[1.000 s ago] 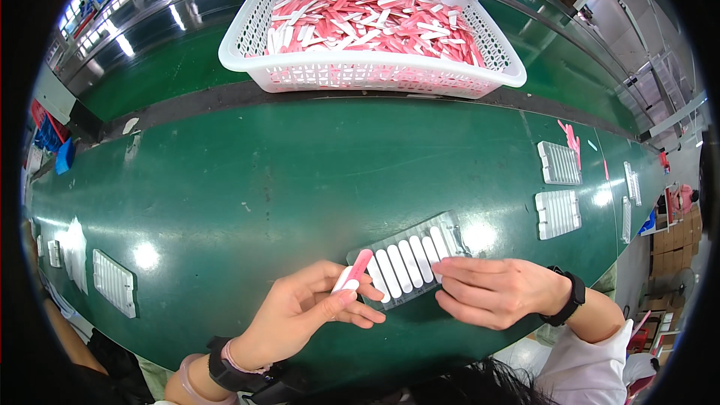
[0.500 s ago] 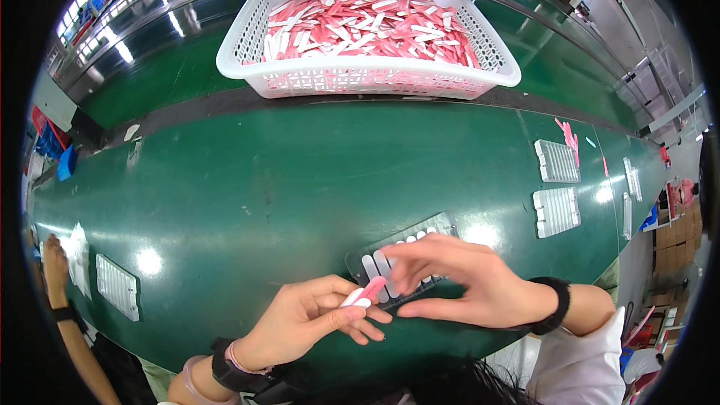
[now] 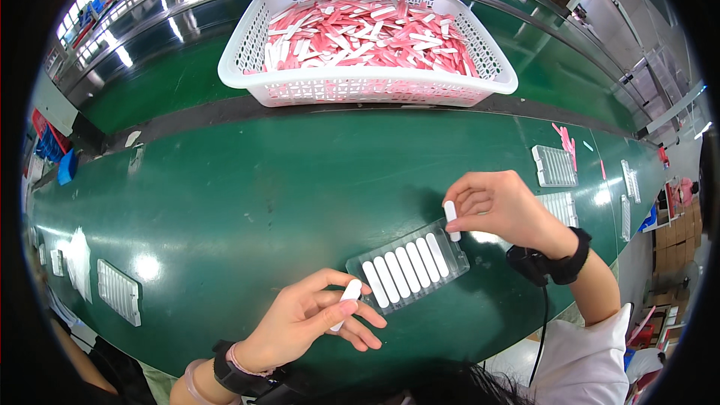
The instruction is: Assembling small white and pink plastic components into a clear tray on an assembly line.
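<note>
A clear plastic tray (image 3: 459, 251) lies tilted on the green table. Its slots hold a row of several white strips (image 3: 401, 270) with rounded ends, and the slot space at its right end is bare. At the tray's left end, my left hand (image 3: 300, 319) pinches a white strip (image 3: 347, 300) between thumb and fingers, with its other fingers loosely spread. My right hand (image 3: 499, 206) is over the tray's right end. Between its thumb and fingertips it grips another white strip (image 3: 451, 212), held almost upright.
Beyond the table stands a white basket (image 3: 367, 82) heaped with pink and white strips. Clear trays lie at the right (image 3: 555, 166) and left (image 3: 118, 292), the latter beside a white plastic bag (image 3: 78, 264). Pink strips (image 3: 566, 142) lie far right. Another person's arm (image 3: 82, 360) shows lower left.
My right hand has moved right and up from beside my left hand, and now holds a white strip. The pink piece in my left hand no longer shows. The other person's hand has drawn back.
</note>
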The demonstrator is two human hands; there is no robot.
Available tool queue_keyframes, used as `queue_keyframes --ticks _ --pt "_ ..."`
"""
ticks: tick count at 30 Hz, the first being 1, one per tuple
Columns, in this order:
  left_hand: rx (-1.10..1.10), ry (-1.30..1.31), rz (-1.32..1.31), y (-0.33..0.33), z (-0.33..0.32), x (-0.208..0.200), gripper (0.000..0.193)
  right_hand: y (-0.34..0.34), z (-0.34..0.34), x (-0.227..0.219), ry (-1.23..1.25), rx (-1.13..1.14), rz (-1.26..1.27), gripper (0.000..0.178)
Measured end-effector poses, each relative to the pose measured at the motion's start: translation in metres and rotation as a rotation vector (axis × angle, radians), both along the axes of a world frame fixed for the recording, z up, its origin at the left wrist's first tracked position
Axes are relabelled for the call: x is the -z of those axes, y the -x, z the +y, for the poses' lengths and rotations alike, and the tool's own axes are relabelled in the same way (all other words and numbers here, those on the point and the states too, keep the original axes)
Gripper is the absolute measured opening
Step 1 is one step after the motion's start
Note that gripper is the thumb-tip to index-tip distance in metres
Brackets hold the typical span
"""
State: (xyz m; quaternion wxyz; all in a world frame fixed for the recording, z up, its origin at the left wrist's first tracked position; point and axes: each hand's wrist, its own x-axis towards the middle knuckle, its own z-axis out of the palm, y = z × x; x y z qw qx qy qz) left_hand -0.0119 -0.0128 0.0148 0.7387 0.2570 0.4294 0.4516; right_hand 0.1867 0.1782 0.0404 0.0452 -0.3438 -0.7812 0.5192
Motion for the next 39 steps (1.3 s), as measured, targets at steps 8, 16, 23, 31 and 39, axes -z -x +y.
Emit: queue_keyframes --ticks 8,16,23,31,39 --pt "0.022 0.007 -0.006 -0.001 0.003 0.0 0.02 -0.009 -0.013 0.001 -0.328 -0.155 -0.181 0.046" --pt "0.167 -0.097 -0.09 0.001 -0.004 0.007 0.032 -0.01 -0.009 -0.002 -0.341 -0.458 -0.122 0.092" --pt "0.602 -0.415 -0.127 -0.005 -0.006 0.027 0.029 0.141 -0.025 0.025 -0.636 -0.528 0.176 0.087" --pt "0.636 -0.403 -0.021 0.001 -0.007 0.015 0.022 0.348 -0.175 0.047 -1.096 -0.522 0.326 0.081" --pt "0.773 -0.36 0.272 0.005 -0.005 0.01 0.02 0.334 -0.276 0.058 -1.093 -0.684 0.179 0.042"
